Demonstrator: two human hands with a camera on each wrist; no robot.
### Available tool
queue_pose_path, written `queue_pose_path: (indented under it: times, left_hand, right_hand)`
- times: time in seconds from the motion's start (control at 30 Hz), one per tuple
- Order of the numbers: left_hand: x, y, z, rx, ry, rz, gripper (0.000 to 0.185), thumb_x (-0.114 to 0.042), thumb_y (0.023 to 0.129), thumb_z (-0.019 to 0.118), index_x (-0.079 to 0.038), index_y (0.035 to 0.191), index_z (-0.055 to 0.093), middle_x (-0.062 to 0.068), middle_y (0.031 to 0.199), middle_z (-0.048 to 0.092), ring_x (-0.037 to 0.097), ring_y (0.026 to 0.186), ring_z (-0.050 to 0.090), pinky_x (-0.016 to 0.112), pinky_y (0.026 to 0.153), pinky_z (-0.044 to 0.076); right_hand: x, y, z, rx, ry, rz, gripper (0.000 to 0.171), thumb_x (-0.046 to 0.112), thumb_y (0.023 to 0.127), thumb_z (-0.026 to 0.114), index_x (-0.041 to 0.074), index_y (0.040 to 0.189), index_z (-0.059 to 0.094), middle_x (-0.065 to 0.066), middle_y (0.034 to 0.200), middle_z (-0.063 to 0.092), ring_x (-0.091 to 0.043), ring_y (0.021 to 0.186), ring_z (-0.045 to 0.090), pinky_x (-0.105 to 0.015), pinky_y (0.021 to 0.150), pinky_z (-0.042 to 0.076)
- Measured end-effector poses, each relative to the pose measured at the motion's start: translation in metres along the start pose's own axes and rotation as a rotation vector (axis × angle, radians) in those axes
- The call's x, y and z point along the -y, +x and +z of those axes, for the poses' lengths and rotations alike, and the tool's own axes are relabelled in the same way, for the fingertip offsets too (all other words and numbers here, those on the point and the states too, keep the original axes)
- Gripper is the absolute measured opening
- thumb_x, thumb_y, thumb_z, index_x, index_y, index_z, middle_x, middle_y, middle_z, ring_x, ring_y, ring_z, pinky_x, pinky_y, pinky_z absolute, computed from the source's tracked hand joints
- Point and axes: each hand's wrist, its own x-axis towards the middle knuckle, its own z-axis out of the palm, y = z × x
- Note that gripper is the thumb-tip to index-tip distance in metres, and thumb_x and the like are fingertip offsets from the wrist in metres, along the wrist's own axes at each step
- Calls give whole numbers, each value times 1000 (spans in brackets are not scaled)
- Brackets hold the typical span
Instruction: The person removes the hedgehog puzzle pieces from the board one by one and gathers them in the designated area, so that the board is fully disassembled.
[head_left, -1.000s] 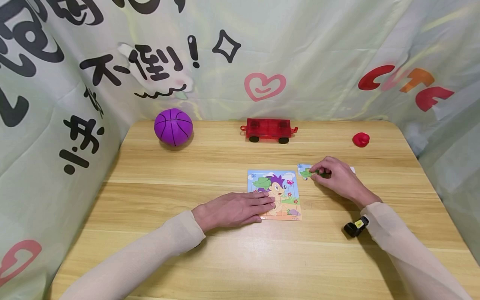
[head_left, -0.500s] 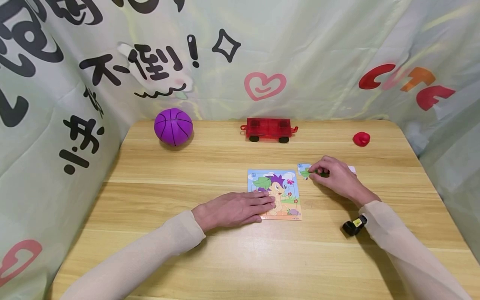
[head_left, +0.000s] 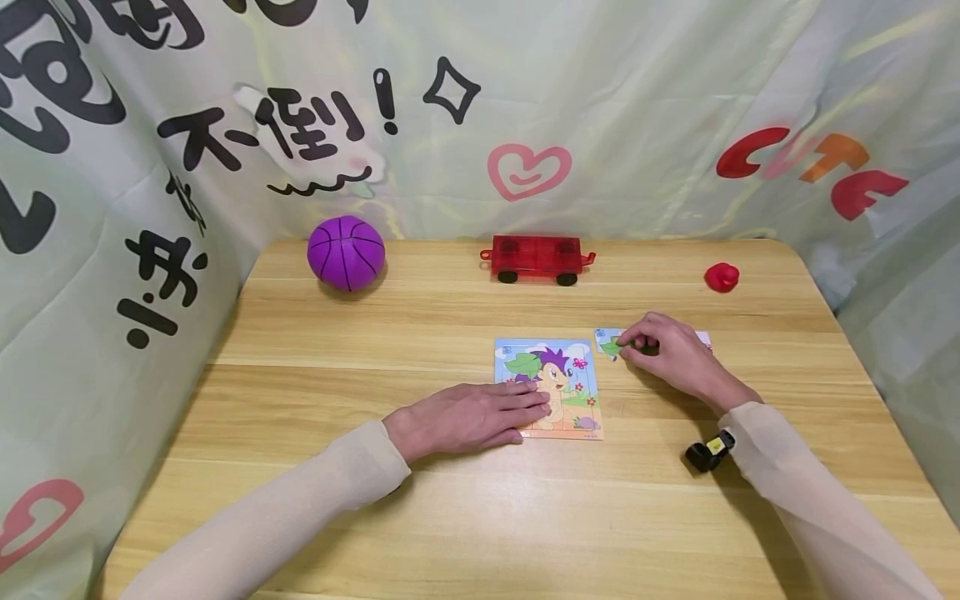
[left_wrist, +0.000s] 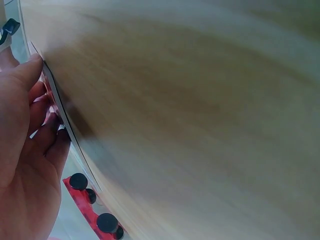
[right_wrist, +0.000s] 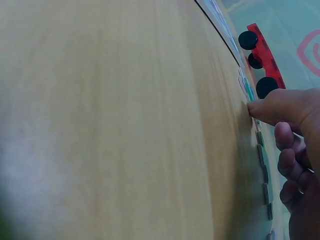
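Note:
A cartoon hedgehog jigsaw puzzle [head_left: 562, 367] lies flat on the wooden table [head_left: 450, 517]. My left hand [head_left: 534, 405] rests flat on the puzzle's lower left part with its fingers straight. In the left wrist view the left hand's fingertips [left_wrist: 37, 107] lie against the puzzle's edge [left_wrist: 62, 120]. Just right of the puzzle, my right hand [head_left: 632, 343] has curled fingers that pinch a loose puzzle piece [head_left: 606, 340] with green on it, down on the table. In the right wrist view the thumb [right_wrist: 272, 107] presses at that piece [right_wrist: 245, 87].
At the table's back stand a purple ball [head_left: 346, 253], a red toy car [head_left: 537, 258] and a small red object [head_left: 722, 277]. A white bit [head_left: 703, 337] shows behind my right hand. Printed cloth [head_left: 150, 167] walls in the left, back and right sides.

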Motion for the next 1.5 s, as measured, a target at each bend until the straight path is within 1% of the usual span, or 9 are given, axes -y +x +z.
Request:
queue_pose_path:
  times: [0.17,0.27,0.43,0.6,0.73,0.83,1.03,1.27,1.5]
  left_hand:
    - [0,0,0,-2,-16,-3,56,-42,109,36,-14,158,31,-1,164,29,17,151,26,30,123,22]
    - [0,1,0,1,-21,-4,56,-42,109,35,-14,158,31,-1,164,28,17,152,26,30,123,22]
    - [0,1,-1,9,-25,1,57,-42,109,35,-13,158,30,0,165,27,18,152,25,31,123,23]
    - [0,1,-1,12,-17,6,57,-42,109,35,-13,158,30,0,164,28,18,152,25,31,123,23]
    - [0,1,0,6,-28,8,57,-42,109,35,-13,158,31,1,164,28,18,152,25,31,123,23]
    - [1,1,0,2,-46,6,57,-41,109,36,-13,158,31,0,164,28,18,152,25,31,123,22]
    - [2,1,0,-2,-67,8,57,-41,109,36,-13,158,31,1,164,28,18,152,26,31,124,22]
    - [2,1,-2,2,-83,2,57,-41,109,36,-13,158,31,1,164,28,19,151,26,32,123,23]
    - [2,3,-2,-14,-20,16,56,-42,109,37,-13,156,35,1,163,32,19,151,28,33,124,23]
  right_hand:
    - [0,-2,-2,-13,22,4,13,26,91,75,20,103,75,2,92,59,-16,83,50,-29,71,41]
    - [1,-2,-6,-46,31,2,14,25,91,76,20,104,75,2,91,59,-16,80,49,-26,67,40]
    - [2,-1,-11,-75,24,-32,17,22,90,76,16,106,75,1,90,60,-17,78,50,-24,62,41]
    - [2,-1,-7,-27,11,-29,16,26,91,75,17,104,75,0,94,61,-17,82,52,-30,71,43]
    - [6,-3,-3,-33,15,-24,17,28,91,75,17,104,75,1,94,61,-16,84,52,-30,72,44]
    - [17,-5,1,-35,38,-36,18,29,91,75,18,105,75,2,94,60,-16,83,53,-29,70,46]
    - [45,-10,16,39,92,-92,21,28,91,76,17,109,74,3,96,62,-16,86,57,-33,73,51]
    - [59,-15,28,105,63,-104,33,34,86,80,19,114,72,6,99,60,-13,88,53,-31,75,50]
    - [59,-19,30,139,60,-95,38,42,83,81,22,115,71,7,103,59,-13,89,51,-31,76,49]
